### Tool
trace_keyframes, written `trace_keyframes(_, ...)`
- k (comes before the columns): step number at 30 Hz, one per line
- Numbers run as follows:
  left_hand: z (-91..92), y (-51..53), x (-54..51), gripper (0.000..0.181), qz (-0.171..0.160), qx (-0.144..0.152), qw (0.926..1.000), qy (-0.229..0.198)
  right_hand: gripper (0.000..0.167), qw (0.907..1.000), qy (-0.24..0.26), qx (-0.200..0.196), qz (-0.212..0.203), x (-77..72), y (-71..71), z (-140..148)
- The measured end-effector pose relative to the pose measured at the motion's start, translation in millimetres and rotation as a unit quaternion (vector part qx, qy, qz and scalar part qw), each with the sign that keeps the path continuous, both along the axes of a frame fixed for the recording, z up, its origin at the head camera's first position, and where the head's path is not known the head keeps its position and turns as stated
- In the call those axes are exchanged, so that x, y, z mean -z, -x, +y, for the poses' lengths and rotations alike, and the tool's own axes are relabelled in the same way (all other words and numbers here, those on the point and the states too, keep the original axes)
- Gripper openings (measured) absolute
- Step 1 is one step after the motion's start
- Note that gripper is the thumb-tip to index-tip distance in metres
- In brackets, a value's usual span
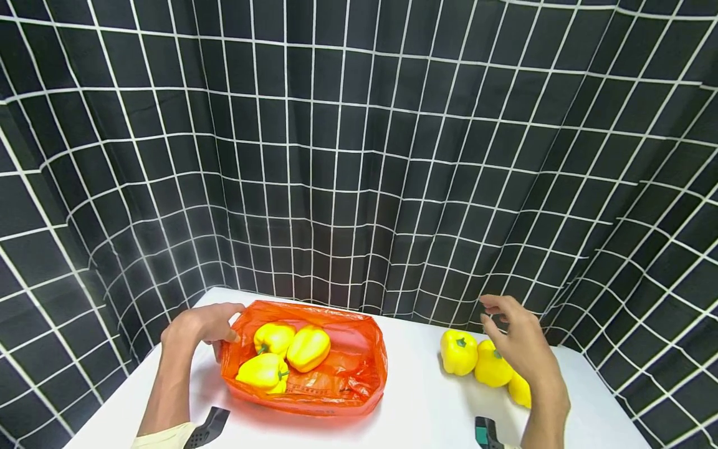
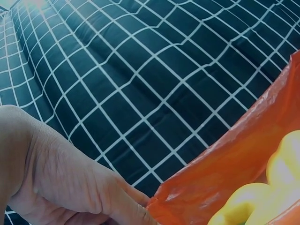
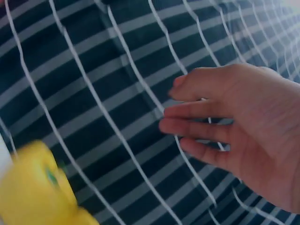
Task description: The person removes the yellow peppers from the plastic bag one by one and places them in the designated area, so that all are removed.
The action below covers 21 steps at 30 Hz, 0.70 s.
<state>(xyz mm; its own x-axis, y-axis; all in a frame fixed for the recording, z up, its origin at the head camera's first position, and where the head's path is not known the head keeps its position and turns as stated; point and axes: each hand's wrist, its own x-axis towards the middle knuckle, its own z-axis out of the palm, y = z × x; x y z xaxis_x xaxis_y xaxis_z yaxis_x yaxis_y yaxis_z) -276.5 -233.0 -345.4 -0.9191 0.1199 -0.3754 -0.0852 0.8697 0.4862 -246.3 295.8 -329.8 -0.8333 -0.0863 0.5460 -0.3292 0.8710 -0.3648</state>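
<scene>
On the left, my left hand (image 1: 193, 327) pinches the left rim of an open red plastic bag (image 1: 377, 365); the left wrist view shows the thumb against the bag's edge. Inside the bag lie several yellow bell peppers, among them one pepper (image 1: 309, 348) towards the middle and another (image 1: 260, 370) near the front left. Over at the right, my right hand (image 1: 524, 343) hovers with loosely bent fingers and nothing in them. Close to it and partly behind it, a row of yellow bell peppers stands on the table: one (image 1: 459, 352), a second (image 1: 492, 366) and a third (image 1: 520, 391), partly covered by the wrist.
Everything rests on a white table (image 1: 415, 399). Dark cloth (image 1: 348, 156) with a white grid hangs behind the table and along both sides. A stretch of tabletop separates the bag from the row of peppers.
</scene>
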Motion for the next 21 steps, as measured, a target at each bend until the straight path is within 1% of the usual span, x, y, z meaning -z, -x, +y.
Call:
trace_keyframes(2, -0.8, 0.3, -0.3, 0.073, 0.003, 0.001, 1.0000, 0.003, 0.031, 0.9987, 0.015, -0.023, 0.043, -3.2, 6.4, -22.3)
trace_keyframes(4, -0.9, 0.2, -0.8, 0.074, 0.007, 0.003, 1.0000, 0.004, 0.026, 0.9966, 0.023, -0.053, 0.059, -7.0, 14.8, -44.7)
trace_keyframes(5, -1.0, 0.1, -0.9, 0.074, 0.007, 0.002, 1.0000, 0.004, 0.024, 0.9954, 0.022, -0.070, 0.061, -9.0, 19.1, -56.2)
trace_keyframes(8, -1.2, -1.1, -1.2, 0.073, 0.007, -0.005, 0.9999, 0.007, 0.020, 0.9905, 0.006, -0.128, 0.049, -15.8, 30.8, -92.7)
trace_keyframes(10, -1.7, -2.1, -1.5, 0.072, 0.007, -0.012, 0.9999, 0.008, 0.017, 0.9852, -0.011, -0.166, 0.039, -20.1, 37.2, -118.2)
trace_keyframes(12, -2.3, -2.4, -1.9, 0.071, 0.012, -0.010, 0.9999, 0.007, 0.014, 0.9787, -0.035, -0.201, 0.025, -24.2, 42.0, -142.9)
trace_keyframes(15, -2.5, -2.4, -2.3, 0.069, 0.017, -0.005, 0.9998, 0.002, 0.011, 0.9657, -0.078, -0.247, -0.003, -28.1, 48.3, -176.1)
trace_keyframes(17, -2.3, -2.0, -2.0, 0.069, 0.017, 0.000, 0.9999, 0.000, 0.012, 0.9539, -0.114, -0.276, -0.034, -28.8, 52.9, -195.3)
trace_keyframes(19, -2.0, -1.7, -1.8, 0.069, 0.015, 0.000, 0.9999, -0.001, 0.013, 0.9387, -0.147, -0.302, -0.079, -28.1, 58.2, -211.4)
trace_keyframes(21, -1.6, -1.2, -1.6, 0.068, 0.016, -0.001, 0.9999, -0.002, 0.015, 0.9216, -0.180, -0.315, -0.139, -27.1, 63.6, -224.5)
